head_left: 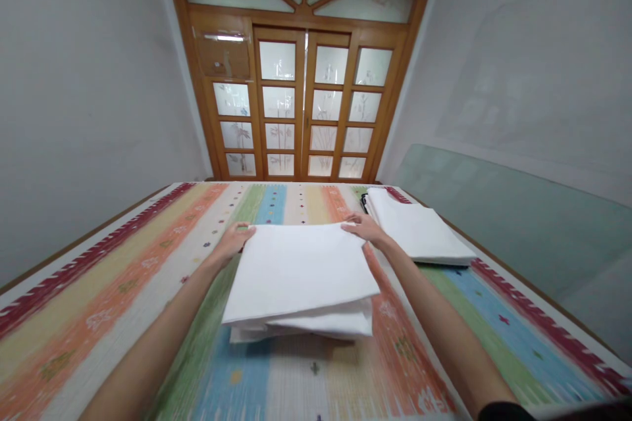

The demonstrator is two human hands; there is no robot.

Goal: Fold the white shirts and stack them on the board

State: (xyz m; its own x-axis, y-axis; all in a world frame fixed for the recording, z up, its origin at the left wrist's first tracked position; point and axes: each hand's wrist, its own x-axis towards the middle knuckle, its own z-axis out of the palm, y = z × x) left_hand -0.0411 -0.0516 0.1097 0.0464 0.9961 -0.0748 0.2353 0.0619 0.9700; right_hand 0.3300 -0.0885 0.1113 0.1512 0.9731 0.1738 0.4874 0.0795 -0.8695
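A white folded cloth [301,270], flat and roughly rectangular, is in front of me, its layers parting along the near edge. My left hand [236,240] grips its far left corner, thumb and fingers pinched on the edge. At the far right corner, my right hand [365,229] pinches the cloth with its fingertips over the top. A shadow shows under the near edge; whether the cloth rests on the surface or hangs just above it, I cannot tell. Right of my right hand lies a stack of similar white folded cloths [419,227], with black bits at its far left corner.
A striped, multicoloured tablecloth [123,286] covers the table. A pale green panel [523,210] stands along the right side against the wall. Beyond the far edge is a wooden door [305,105] with frosted glass panes. Plain walls rise on both sides.
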